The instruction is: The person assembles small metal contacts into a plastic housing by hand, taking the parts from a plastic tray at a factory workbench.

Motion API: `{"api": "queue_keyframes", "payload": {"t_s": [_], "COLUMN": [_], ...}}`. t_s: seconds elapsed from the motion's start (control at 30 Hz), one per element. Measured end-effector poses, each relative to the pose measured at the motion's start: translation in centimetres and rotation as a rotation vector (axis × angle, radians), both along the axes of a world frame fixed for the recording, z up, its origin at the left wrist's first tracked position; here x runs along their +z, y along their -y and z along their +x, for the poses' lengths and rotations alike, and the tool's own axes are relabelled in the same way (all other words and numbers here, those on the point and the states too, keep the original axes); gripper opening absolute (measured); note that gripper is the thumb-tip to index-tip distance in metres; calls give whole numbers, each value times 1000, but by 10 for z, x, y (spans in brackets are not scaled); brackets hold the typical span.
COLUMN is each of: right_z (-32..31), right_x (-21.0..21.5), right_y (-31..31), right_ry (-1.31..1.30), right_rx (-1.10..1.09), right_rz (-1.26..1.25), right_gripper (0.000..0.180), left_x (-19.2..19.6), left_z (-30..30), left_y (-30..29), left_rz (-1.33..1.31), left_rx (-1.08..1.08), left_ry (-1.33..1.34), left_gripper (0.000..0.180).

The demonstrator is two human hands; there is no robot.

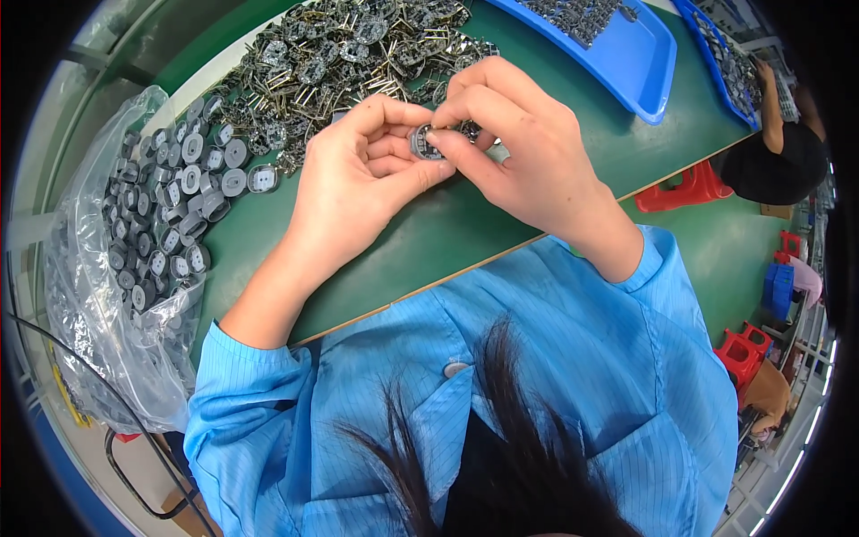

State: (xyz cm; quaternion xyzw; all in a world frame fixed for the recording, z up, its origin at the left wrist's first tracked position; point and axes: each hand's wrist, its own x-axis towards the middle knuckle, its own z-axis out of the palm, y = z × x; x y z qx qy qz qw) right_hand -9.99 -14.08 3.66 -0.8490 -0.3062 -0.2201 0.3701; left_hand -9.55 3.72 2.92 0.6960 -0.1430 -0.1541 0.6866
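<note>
I see the left hand [349, 174] and right hand [537, 148], fingertips pinching a round grey part [426, 143] over the green surface [438, 233], between its near edge and heaped metal pieces [331, 58]. Past the near edge, a red stool [701, 185] stands on green floor [734, 255].

Ctr: 1 L hand [353, 174], 1 R hand [541, 148], 1 grey cap [420, 145] betw. them. Left: 1 bag [94, 313], 1 cap heap [170, 201], too many to count. Top: 1 metal-parts heap [331, 54], ditto. Upper R: 2 trays [651, 72]. Far R: min. 3 stools [687, 191].
</note>
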Motion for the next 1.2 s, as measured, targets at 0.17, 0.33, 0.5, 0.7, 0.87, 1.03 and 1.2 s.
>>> {"api": "queue_keyframes", "payload": {"t_s": [0.17,0.33,0.5,0.7,0.87,1.03,1.2], "right_z": [-5,6,-9,-30,-21,-13,80], "right_x": [11,17,5,4,0,-5,8], "right_y": [4,13,11,26,44,62,217], "right_ry": [-862,-1063,-874,-629,-617,-482,-336], "right_rx": [84,189,144,97,48,-44,-578], "right_rz": [480,468,376,343,398,535,322], "right_gripper": [19,22,18,19,18,21,22], "left_x": [-2,-2,-3,20,13,8,17], "left_z": [0,1,-10,-9,-9,-22,-18], "left_y": [-4,-4,2,-63,-120,-108,-88], "left_rz": [32,247,375,764,1081,1115,982], "left_rx": [17,12,41,25,134,179,88], "left_ry": [189,533,885,949,876,866,827], "left_gripper": [31,35,34,37,42,34,30]}}
